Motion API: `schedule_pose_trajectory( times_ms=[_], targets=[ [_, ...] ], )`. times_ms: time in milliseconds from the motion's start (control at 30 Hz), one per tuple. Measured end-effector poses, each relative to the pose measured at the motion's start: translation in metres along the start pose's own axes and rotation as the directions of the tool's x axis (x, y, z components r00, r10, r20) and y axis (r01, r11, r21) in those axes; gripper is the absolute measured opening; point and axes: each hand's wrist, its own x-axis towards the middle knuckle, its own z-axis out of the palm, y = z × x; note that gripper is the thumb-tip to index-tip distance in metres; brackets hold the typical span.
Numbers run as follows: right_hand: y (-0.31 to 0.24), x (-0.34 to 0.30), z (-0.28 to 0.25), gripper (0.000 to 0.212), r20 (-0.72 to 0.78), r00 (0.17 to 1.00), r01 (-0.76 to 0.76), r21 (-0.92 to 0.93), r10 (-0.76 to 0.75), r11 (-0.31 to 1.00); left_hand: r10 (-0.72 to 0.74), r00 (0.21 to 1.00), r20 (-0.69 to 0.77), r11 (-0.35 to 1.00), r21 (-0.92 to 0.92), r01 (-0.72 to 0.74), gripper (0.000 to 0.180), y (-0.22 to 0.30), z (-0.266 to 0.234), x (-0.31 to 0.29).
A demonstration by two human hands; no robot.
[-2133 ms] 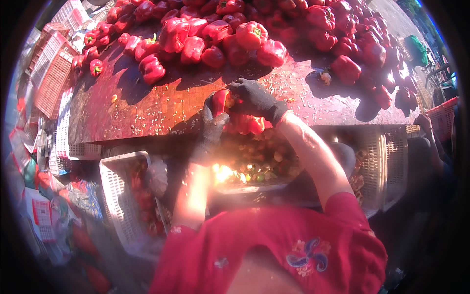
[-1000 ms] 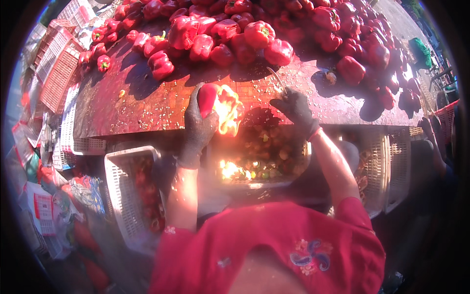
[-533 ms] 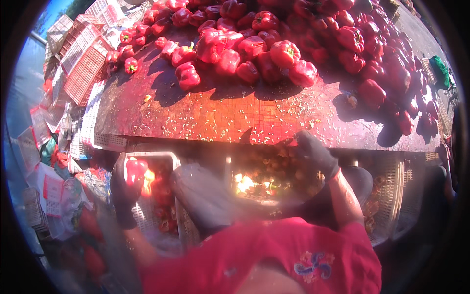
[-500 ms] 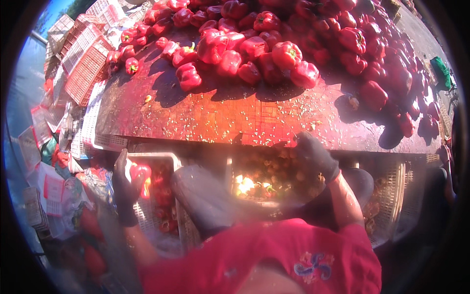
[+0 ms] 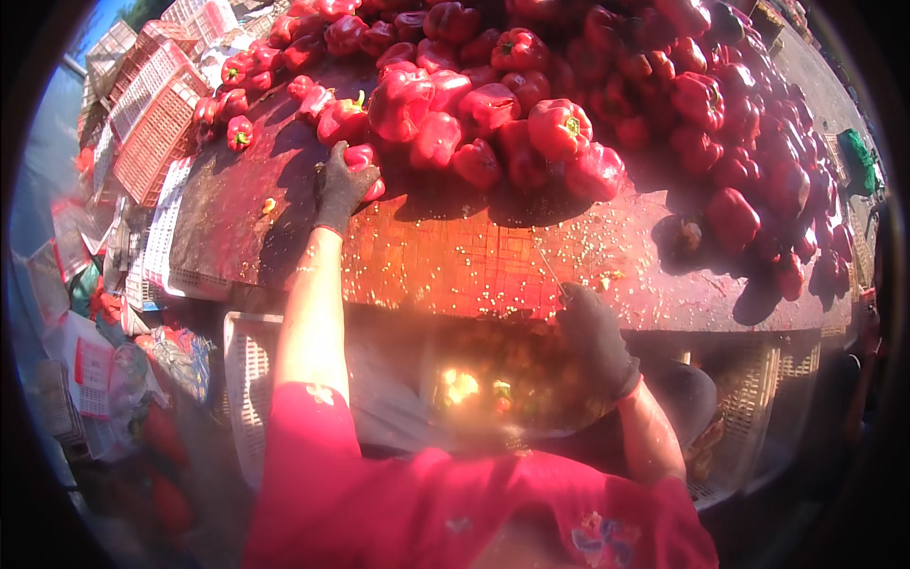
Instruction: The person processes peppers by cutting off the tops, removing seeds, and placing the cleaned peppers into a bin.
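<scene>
The left hand (image 5: 343, 188) wears a dark glove and reaches far up the table (image 5: 445, 266). Its fingers curl over a small red pepper (image 5: 366, 167) at the edge of the big pepper pile (image 5: 588, 104). The fingers touch it and bend around it, but I cannot tell if they grip it tight yet. This pepper lies at about 11 o'clock from the person's body.

The right hand (image 5: 592, 334), in a dark glove too, rests at the near edge of the table, at about 1 o'clock. It is closed around a thin knife (image 5: 548, 269) that points up toward 12 o'clock.

Just below the table edge sits a round bowl (image 5: 502, 379) with cut bits in it. A white crate (image 5: 248, 379) stands at 9 o'clock from the bowl.

To do this step well, I think the left hand should close snugly around the whole pepper, not only the top. The knife hand should keep its tip pointing away from the reaching arm.
</scene>
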Motion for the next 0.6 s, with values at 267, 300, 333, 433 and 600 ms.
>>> schedule_pose_trajectory(
  times_ms=[267,300,333,433,600],
  targets=[
    [-0.022,-0.001,0.025,0.025,0.063,0.979,-0.191,0.620,0.194,0.761,-0.008,0.856,0.517,0.157,-0.845,0.511,0.029,0.047,0.063,-0.152],
    [-0.015,-0.002,0.034,0.024,0.028,0.985,-0.152,0.604,0.170,0.782,-0.079,0.853,0.515,0.202,-0.830,0.520,0.028,0.075,0.061,-0.166],
    [-0.009,-0.003,0.045,0.023,0.003,0.992,-0.105,0.599,0.129,0.794,-0.054,0.924,0.378,0.466,-0.809,0.358,0.032,0.073,0.071,-0.168],
    [-0.010,-0.008,0.050,0.022,-0.013,0.990,-0.123,0.403,0.140,0.907,0.034,0.997,-0.069,0.760,-0.647,-0.070,0.045,0.095,0.073,-0.193],
    [-0.018,-0.001,0.059,0.023,-0.073,0.982,-0.129,0.413,0.174,0.902,0.351,0.871,-0.344,0.808,-0.358,-0.468,0.046,0.105,0.070,-0.210]
  ],
)
